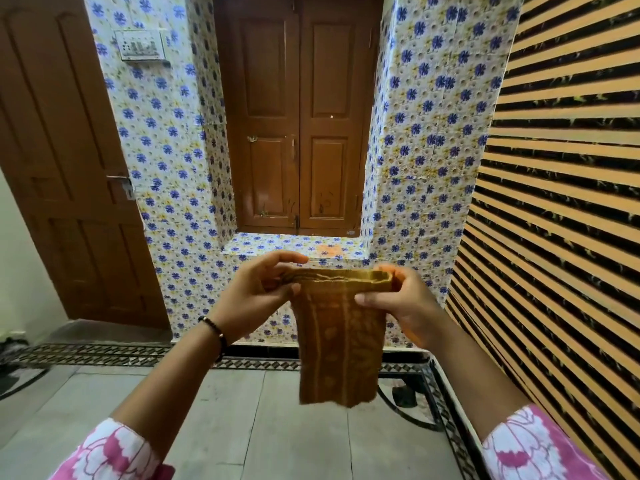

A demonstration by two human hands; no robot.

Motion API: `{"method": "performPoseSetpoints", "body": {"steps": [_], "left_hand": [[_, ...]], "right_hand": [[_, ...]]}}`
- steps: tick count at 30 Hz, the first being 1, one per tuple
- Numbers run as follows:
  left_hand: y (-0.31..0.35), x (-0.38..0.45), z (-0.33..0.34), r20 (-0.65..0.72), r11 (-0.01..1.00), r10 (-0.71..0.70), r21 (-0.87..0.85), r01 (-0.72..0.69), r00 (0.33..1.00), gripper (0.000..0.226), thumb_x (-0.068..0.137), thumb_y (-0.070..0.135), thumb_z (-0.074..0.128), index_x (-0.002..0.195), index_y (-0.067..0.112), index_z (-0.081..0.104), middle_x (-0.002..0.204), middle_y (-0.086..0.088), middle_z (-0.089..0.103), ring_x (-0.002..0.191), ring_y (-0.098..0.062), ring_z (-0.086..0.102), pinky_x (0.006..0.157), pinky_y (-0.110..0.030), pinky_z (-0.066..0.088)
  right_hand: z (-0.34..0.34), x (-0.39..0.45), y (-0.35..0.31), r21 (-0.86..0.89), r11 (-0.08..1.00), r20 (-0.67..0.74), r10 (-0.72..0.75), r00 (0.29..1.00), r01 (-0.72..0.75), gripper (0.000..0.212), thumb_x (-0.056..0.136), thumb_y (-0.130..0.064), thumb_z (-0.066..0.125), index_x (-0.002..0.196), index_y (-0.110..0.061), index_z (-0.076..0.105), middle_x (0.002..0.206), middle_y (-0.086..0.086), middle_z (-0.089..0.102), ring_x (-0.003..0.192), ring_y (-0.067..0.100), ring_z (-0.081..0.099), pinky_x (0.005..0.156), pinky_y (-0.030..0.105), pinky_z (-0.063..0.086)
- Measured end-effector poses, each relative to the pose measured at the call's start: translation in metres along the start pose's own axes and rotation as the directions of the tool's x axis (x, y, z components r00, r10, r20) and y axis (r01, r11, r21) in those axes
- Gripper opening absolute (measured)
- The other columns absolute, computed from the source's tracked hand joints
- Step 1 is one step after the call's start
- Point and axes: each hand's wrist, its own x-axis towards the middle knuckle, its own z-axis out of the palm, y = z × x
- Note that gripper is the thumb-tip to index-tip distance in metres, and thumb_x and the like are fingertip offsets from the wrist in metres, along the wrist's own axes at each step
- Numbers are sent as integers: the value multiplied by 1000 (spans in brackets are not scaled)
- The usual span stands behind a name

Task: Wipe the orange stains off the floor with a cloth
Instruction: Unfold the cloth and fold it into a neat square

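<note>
Grey stone slabs make up the floor [214, 417], which fills the lower part of the frame between the two forearms and is edged by a dark patterned border. No orange stain shows on the visible slabs. The one orange mark in view [327, 250] sits on the tiled ledge at centre frame, below the brown shuttered window [299, 126], not on the floor; whether it belongs to the task cannot be told.

Blue-flowered tiling [166, 161] covers the walls at centre left and centre right. A brown door [59, 161] stands at the left edge, and an orange-and-black striped panel [561, 168] fills the right side.

The cloth [341, 341], mustard-brown with a faint pale pattern, is folded into a narrow strip and hangs in mid-air at centre frame, well above the floor. The left hand [256, 296] pinches its upper left corner, fingers curled over the folded edge and thumb beneath. The right hand [398, 299] grips the upper right corner, fingers wrapped behind and thumb pressed across the front. Both hands are closed on the fabric.

Assessment: the cloth is in hand and folded, apparently being readied. It touches no surface, so wiping is judged not yet begun. Lowering to the floor, locating the stains and wiping all remain.
</note>
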Motion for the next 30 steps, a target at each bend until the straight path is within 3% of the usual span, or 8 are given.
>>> {"method": "performPoseSetpoints", "body": {"steps": [5, 9, 14, 18, 21, 25, 28, 30], "left_hand": [[10, 5, 6, -210, 962, 26, -260, -82, 977, 44, 75, 22, 69, 116, 16, 55, 100, -3, 71, 97, -14, 67, 78, -24, 55], [-16, -7, 34, 47, 869, -296, -401, 290, 954, 100, 43, 74, 76, 120, 14, 52, 108, -7, 69, 98, -22, 67, 79, -33, 55], [-32, -22, 57, 113, 809, -312, -489, 326, 943, 60, 58, 56, 80, 93, 10, 66, 88, -10, 70, 77, -21, 68, 67, -28, 53], [-23, -20, 61, 148, 858, -302, -389, 336, 942, 41, 75, 36, 76, 106, 11, 64, 103, -6, 71, 96, -19, 68, 77, -27, 53], [-18, -18, 71, -2, 912, -291, -301, 277, 957, 37, 75, 25, 72, 107, 10, 63, 100, -3, 73, 95, -16, 68, 75, -22, 52], [-11, -12, 74, -183, 892, -236, -430, 138, 955, 25, 82, 27, 59, 94, 8, 68, 84, -5, 71, 78, -14, 66, 68, -23, 51], [0, -2, 77, -163, 827, -310, -532, 181, 936, 28, 90, 30, 52, 90, 6, 66, 71, -3, 68, 62, -12, 63, 54, -21, 51], [-3, 3, 81, -106, 725, -474, -611, 319, 874, 33, 95, 31, 49, 84, 5, 66, 68, -5, 68, 58, -15, 63, 52, -23, 51]], "right_hand": [[24, 5, -26, 305, 943, -134, -98, 986, 135, 25, 71, 9, 66, 93, -3, 60, 77, 8, 71, 75, 22, 70, 63, 29, 56], [31, 15, -38, 360, 926, -228, -29, 973, 112, 24, 77, 12, 64, 98, 0, 59, 76, 11, 71, 71, 25, 70, 61, 34, 58], [19, 28, -35, 346, 935, -348, 204, 915, -77, 23, 75, 13, 68, 93, 2, 60, 61, 12, 69, 53, 23, 68, 50, 34, 58], [10, 25, -28, 328, 934, -416, 276, 866, -141, 27, 72, 11, 71, 97, 6, 62, 64, 15, 70, 57, 27, 69, 56, 43, 59], [11, 14, -36, 311, 944, -386, 233, 893, -112, 21, 74, 12, 69, 89, 1, 60, 69, 15, 70, 62, 26, 69, 58, 39, 60], [12, -2, -60, 212, 976, -367, 42, 929, 40, 21, 73, 12, 70, 83, -5, 61, 73, 14, 69, 66, 26, 70, 61, 37, 60], [-3, 7, -61, 278, 960, -371, 75, 926, 33, 21, 76, -4, 73, 95, -2, 63, 81, 15, 71, 71, 28, 71, 65, 39, 59], [-9, 5, -36, 420, 887, -234, 308, 922, -190, 32, 82, -30, 69, 98, -3, 63, 80, 15, 70, 71, 29, 69, 70, 41, 56]]}}
